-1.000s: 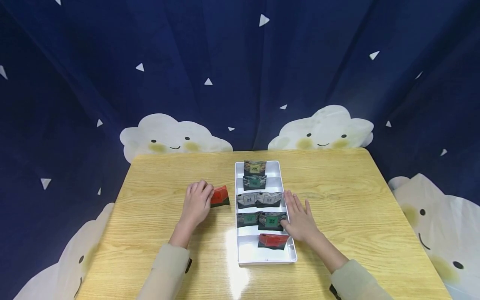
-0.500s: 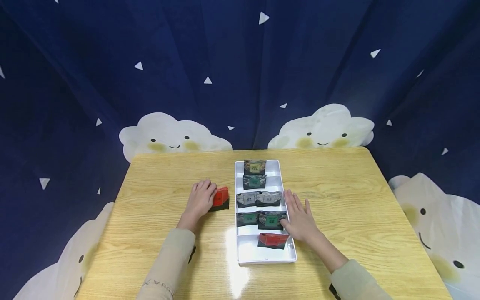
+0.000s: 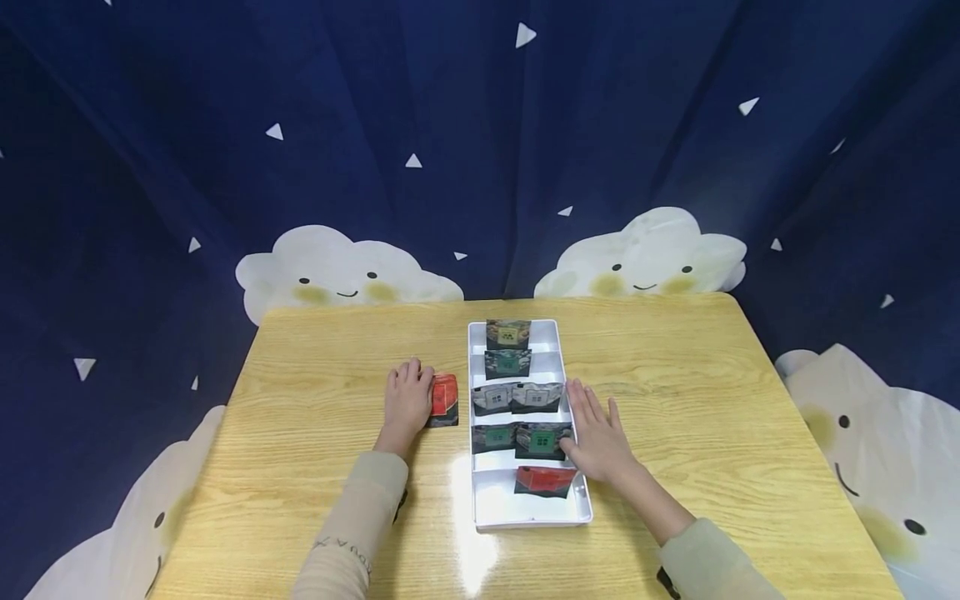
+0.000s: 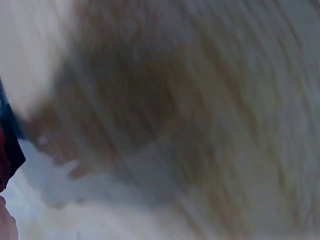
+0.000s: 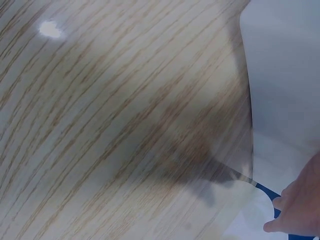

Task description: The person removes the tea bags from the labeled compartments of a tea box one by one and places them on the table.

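My left hand point(image 3: 407, 402) grips a red-and-black packet point(image 3: 445, 400) by its left side, left of a white divided tray point(image 3: 510, 510). At the left edge of the left wrist view show a dark corner of that packet point(image 4: 12, 150) and a fingertip point(image 4: 7, 225). My right hand point(image 3: 600, 443) rests along the tray's right wall with straight fingers, its thumb over the rim beside a green-labelled packet point(image 3: 542, 442). The right wrist view has this hand point(image 5: 302, 205) against the white tray wall point(image 5: 285, 75). Another red packet point(image 3: 543, 481) leans in the nearest compartment.
Farther compartments hold a second green-labelled packet point(image 3: 495, 437), two grey packets point(image 3: 492, 400), a teal-labelled packet point(image 3: 507, 363) and a yellow-labelled packet point(image 3: 507, 335). Wooden table point(image 3: 675, 367) surrounds the tray. A dark blue curtain point(image 3: 480, 125) hangs behind the table.
My left hand has shifted slightly right, and the red-and-black packet in it has turned from tilted to nearly straight. The right hand and tray have stayed in place.
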The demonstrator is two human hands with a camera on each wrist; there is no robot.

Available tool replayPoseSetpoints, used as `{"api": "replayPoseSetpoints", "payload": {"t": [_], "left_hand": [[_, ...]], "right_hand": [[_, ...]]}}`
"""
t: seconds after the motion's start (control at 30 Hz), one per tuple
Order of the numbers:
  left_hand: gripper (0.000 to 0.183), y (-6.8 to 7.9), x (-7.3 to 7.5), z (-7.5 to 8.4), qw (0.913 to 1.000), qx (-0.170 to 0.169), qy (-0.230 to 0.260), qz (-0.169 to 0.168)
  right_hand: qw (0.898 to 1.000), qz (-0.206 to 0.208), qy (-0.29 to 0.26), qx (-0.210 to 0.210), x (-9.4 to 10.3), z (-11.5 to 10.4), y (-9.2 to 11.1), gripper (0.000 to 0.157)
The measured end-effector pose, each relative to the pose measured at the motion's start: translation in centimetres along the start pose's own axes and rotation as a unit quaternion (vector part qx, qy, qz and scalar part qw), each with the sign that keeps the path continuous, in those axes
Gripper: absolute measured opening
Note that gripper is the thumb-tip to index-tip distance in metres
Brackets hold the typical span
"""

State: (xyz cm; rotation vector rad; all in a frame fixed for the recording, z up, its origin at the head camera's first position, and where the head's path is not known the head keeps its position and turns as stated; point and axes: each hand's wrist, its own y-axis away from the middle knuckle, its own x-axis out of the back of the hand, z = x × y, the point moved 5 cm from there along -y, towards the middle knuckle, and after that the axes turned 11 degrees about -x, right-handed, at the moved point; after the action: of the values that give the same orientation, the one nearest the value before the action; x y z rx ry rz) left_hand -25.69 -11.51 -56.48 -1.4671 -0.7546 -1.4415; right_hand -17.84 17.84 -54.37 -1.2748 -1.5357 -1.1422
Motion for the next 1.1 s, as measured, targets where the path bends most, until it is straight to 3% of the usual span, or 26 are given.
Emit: {"api": "replayPoseSetpoints", "payload": {"t": [0.4,0.63,0.87,1.1], "left_hand": [[0.022,-0.3,-1.8,0.5,0.9979,0.063,0.01,-0.009],[0.022,-0.4,-2.4,1.0,0.9967,0.078,0.02,-0.004],[0.023,-0.3,-3.1,0.9,0.9951,0.092,0.021,-0.028],[0.021,-0.3,-3.4,0.8,0.9941,0.101,0.031,-0.024]], "right_hand": [[1.0,-0.002,-0.004,0.0,0.1,0.0,0.0,0.085],[1.0,0.005,-0.003,0.003,-0.1,0.2,-0.1,0.086],[1.0,0.004,-0.003,0.007,-0.1,0.0,0.0,0.086],[1.0,-0.006,-0.011,0.001,0.0,0.0,0.0,0.086]]}}
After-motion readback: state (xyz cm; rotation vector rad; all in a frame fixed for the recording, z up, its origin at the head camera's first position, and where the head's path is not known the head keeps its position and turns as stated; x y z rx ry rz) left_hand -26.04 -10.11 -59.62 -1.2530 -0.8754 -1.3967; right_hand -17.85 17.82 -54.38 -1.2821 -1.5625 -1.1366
